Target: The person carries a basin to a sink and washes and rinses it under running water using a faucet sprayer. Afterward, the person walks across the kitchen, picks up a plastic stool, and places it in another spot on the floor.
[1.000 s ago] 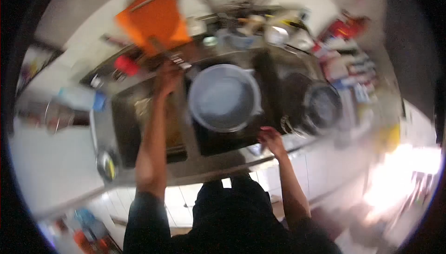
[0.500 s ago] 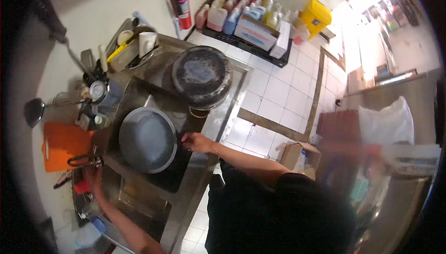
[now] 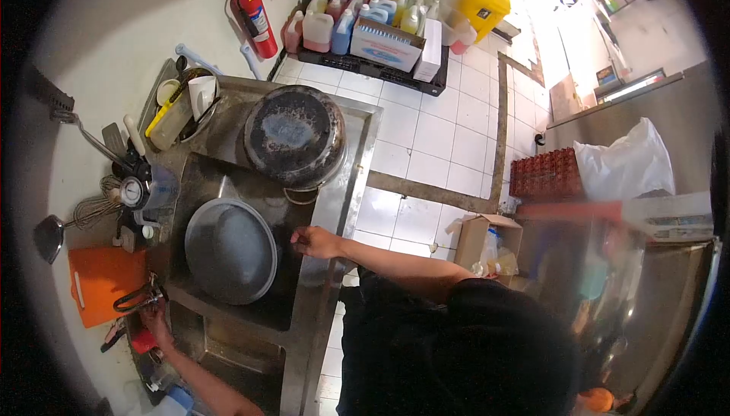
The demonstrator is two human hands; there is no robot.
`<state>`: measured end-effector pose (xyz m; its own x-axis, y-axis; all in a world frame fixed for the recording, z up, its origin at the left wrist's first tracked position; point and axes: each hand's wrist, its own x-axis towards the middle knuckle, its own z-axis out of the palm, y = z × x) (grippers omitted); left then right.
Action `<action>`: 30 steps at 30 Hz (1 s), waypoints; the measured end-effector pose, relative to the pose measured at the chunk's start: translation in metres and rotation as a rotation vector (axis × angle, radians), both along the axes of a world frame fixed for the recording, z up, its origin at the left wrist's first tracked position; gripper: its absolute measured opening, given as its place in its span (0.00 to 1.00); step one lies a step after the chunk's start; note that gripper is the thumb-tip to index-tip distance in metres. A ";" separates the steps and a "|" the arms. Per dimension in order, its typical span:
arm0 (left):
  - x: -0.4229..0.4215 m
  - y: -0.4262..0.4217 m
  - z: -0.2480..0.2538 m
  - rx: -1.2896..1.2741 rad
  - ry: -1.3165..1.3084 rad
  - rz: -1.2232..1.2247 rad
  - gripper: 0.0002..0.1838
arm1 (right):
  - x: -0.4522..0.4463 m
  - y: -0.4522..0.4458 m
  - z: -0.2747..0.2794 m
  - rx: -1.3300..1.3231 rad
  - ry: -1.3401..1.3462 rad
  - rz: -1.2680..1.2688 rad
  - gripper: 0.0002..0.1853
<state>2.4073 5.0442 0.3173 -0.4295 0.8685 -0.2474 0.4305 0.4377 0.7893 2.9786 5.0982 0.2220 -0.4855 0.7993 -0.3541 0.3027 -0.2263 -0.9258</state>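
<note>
My left hand (image 3: 157, 326) is at the faucet (image 3: 141, 298) by the wall, with its fingers closed round the metal at the faucet's base. My right hand (image 3: 315, 242) hangs over the sink's front edge, fingers loosely curled and nothing visible in them. Just beyond its fingertips, a wide grey round basin (image 3: 230, 252) sits in one sink bowl, apart from the hand. What fills the basin, if anything, is hard to make out. A blackened pot (image 3: 295, 136) lies bottom-up on the steel drainboard beside it. A second sink bowl (image 3: 242, 347) is nearest my body.
Along the wall stand an orange cutting board (image 3: 106, 283), a utensil container (image 3: 161, 188) and a dish rack (image 3: 182, 108). A fire extinguisher (image 3: 255, 20) hangs nearby. On the tiled floor are a black pallet of bottles (image 3: 365, 70) and a cardboard box (image 3: 477, 241).
The camera view has shifted, moving the surroundings in the picture. My left hand stays at the faucet and my right hand stays by the sink edge. The basin remains in the sink.
</note>
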 end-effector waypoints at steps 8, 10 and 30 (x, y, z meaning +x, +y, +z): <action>0.081 0.033 0.019 0.295 -0.271 0.115 0.25 | -0.004 -0.002 -0.008 -0.115 0.014 0.037 0.13; 0.049 0.032 -0.022 0.391 -0.512 0.111 0.25 | -0.009 -0.007 -0.024 -0.131 0.087 0.015 0.12; 0.047 0.037 -0.049 0.540 0.141 0.268 0.27 | -0.061 -0.011 -0.014 -0.297 0.286 -0.026 0.10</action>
